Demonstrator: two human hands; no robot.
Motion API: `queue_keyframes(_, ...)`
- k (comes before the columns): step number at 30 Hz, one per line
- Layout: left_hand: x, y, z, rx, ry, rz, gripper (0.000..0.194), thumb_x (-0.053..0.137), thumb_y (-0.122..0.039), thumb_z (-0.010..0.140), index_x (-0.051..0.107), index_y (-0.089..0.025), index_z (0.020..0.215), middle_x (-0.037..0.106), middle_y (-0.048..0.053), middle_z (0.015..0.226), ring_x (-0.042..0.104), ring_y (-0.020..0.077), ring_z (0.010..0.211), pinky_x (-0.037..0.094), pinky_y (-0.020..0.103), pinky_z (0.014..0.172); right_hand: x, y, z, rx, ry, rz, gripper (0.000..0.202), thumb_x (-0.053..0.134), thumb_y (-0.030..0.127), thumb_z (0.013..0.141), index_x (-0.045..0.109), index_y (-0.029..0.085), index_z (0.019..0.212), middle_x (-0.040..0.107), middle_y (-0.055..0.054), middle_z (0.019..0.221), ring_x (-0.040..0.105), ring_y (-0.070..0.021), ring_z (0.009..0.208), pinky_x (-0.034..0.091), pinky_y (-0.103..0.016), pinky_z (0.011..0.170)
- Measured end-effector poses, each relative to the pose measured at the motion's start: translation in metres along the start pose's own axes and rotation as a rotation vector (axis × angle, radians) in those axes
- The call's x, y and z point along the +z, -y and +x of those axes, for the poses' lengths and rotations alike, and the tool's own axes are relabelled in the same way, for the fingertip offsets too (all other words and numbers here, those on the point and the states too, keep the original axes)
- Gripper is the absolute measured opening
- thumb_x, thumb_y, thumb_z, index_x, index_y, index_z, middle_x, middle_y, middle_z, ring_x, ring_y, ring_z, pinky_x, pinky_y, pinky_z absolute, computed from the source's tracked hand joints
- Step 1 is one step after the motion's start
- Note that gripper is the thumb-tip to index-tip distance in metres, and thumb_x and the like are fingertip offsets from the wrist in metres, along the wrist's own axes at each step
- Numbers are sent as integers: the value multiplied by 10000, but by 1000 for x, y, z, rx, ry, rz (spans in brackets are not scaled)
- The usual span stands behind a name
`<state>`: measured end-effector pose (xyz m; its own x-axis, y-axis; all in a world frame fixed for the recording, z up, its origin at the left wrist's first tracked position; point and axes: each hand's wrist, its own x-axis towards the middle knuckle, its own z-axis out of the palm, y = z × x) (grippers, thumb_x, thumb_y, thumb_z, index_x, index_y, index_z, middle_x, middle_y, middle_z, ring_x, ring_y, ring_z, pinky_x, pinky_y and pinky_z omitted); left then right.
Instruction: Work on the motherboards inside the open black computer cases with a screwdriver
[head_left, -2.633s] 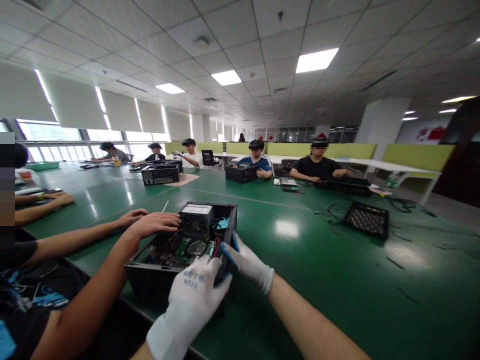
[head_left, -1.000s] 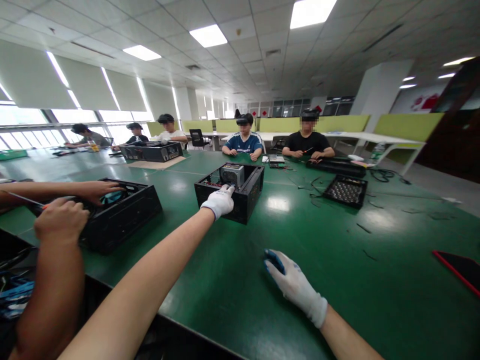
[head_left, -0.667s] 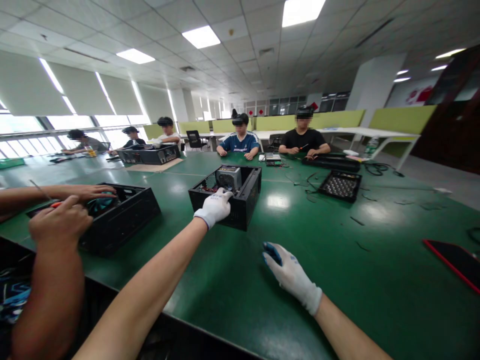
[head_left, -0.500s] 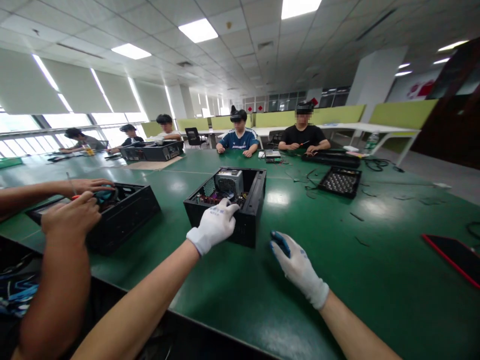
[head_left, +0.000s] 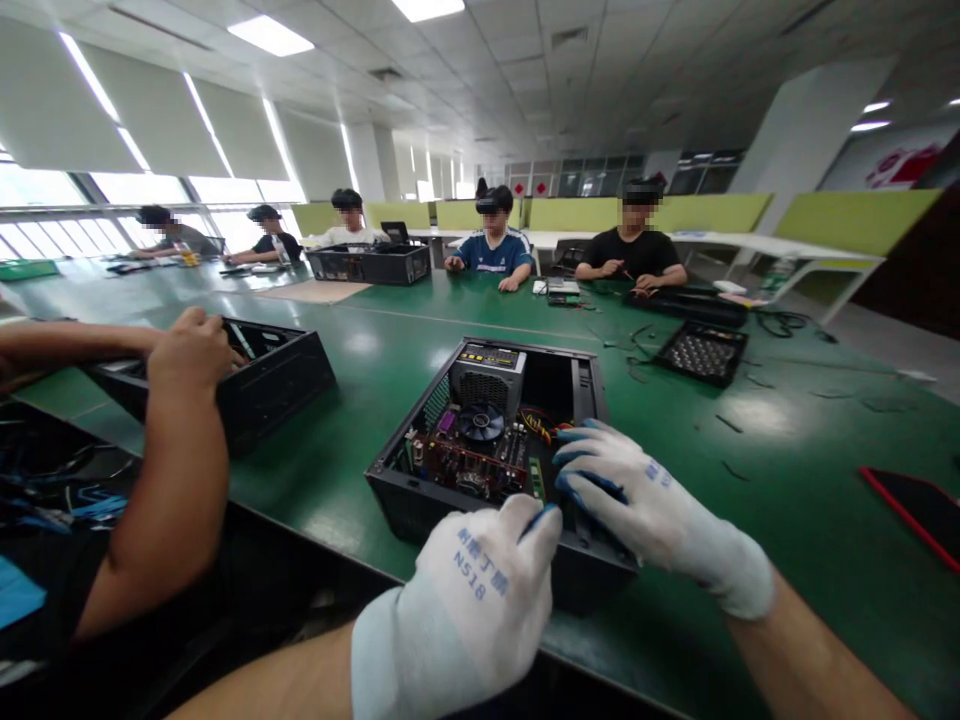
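Note:
In front of me lies an open black computer case (head_left: 405,500) with its insides facing up. It holds a power supply (head_left: 491,372), a round cooling fan (head_left: 481,422), a motherboard with a green memory stick (head_left: 536,478), and red, yellow and black wires (head_left: 541,428). My left hand (head_left: 480,590), in a white glove with blue fingertips, closes over the near rim of the case; its fingertips are partly hidden. Over the right side of the case reaches my gloved right hand (head_left: 630,495), its fingers stretched out and slightly apart, reaching inside past the rim.
At the left, a co-worker's bare hands (head_left: 191,345) work in another black case (head_left: 289,385). Two people sit across the green table (head_left: 360,400), others farther left. A black tray-like part (head_left: 701,352), loose cables (head_left: 787,322) and a red-edged black pad (head_left: 919,515) lie to the right.
The computer case has come closer to me, with my left hand at its near edge. My right hand has moved from the bare table onto the case's right side. The view has shifted.

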<state>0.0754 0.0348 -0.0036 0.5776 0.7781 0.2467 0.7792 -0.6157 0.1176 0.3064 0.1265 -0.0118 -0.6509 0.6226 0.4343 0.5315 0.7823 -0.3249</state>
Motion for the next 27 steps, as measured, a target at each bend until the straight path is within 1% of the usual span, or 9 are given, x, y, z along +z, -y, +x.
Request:
queue_keyframes(2, 0, 9, -5, -28, -54, -14, 333, 470, -303, 1022, 574, -207, 1323, 673, 108, 1215, 720, 229, 918, 607, 358, 777, 1, 0, 0, 6, -10, -1, 259, 550, 376, 1036, 770, 241, 1028, 778, -63, 1157, 654, -280, 1250, 405, -543, 1195)
queue_keyframes(4, -1, 23, -11, -102, -78, -1, 369, 473, -391, 1047, 577, -206, 1348, 675, 117, 1248, 729, 245, 968, 610, 378, 822, 4, 0, -1, 8, -44, -9, 255, 554, 367, 1035, 764, 223, 1017, 778, -73, 1144, 658, -276, 1232, 428, -525, 1173)
queue_keyframes(7, -6, 42, -19, -186, -50, 28, 388, 517, -482, 1038, 626, -217, 1299, 704, 97, 1193, 734, 256, 969, 605, 388, 832, 7, 1, -2, -2, -74, -16, 257, 554, 353, 1037, 760, 211, 978, 780, -78, 1118, 660, -273, 1210, 453, -504, 1141)
queue_keyframes(10, -11, 51, -22, -191, -47, 23, 325, 528, -470, 1043, 666, -237, 1222, 729, 65, 1113, 730, 241, 971, 586, 366, 843, 5, 5, -2, -5, -64, -2, 261, 548, 349, 1039, 756, 213, 958, 775, -76, 1092, 661, -265, 1184, 485, -474, 1100)
queue_keyframes(13, -13, 48, -23, -170, -36, 3, 268, 539, -442, 1040, 684, -242, 1143, 734, 47, 1065, 726, 224, 941, 569, 342, 811, 0, 9, -5, 11, -37, 12, 246, 559, 349, 1030, 759, 228, 955, 770, -69, 1073, 665, -260, 1162, 511, -454, 1071)
queue_keyframes(17, -12, 29, -28, -157, 7, -12, 252, 527, -450, 1035, 680, -250, 1047, 727, 32, 1000, 722, 220, 868, 557, 335, 750, -10, 16, -19, 19, 19, 9, 191, 598, 347, 1000, 767, 265, 964, 772, -45, 1081, 672, -270, 1163, 482, -492, 1136)
queue_keyframes(22, -14, 4, -39, -81, 77, 18, 274, 531, -443, 1008, 649, -241, 1152, 728, 56, 999, 719, 228, 777, 556, 332, 648, -23, 22, -51, 31, 89, -53, 111, 658, 346, 956, 754, 298, 983, 751, -42, 1119, 656, -290, 1218, 503, -507, 1136)
queue_keyframes(24, -18, 1, -42, -48, 113, 16, 283, 558, -450, 990, 640, -237, 1157, 727, 56, 984, 717, 225, 773, 556, 322, 647, -26, 24, -62, 28, 118, -77, 98, 688, 335, 930, 749, 317, 1005, 739, -38, 1137, 646, -297, 1233, 517, -511, 1124)
queue_keyframes(27, -23, 6, -46, -76, 143, 25, 270, 580, -493, 979, 651, -245, 1060, 715, 44, 955, 712, 239, 787, 553, 335, 650, -29, 25, -70, 27, 149, -91, 124, 728, 325, 893, 750, 338, 1013, 730, -31, 1146, 643, -306, 1229, 509, -525, 1134)
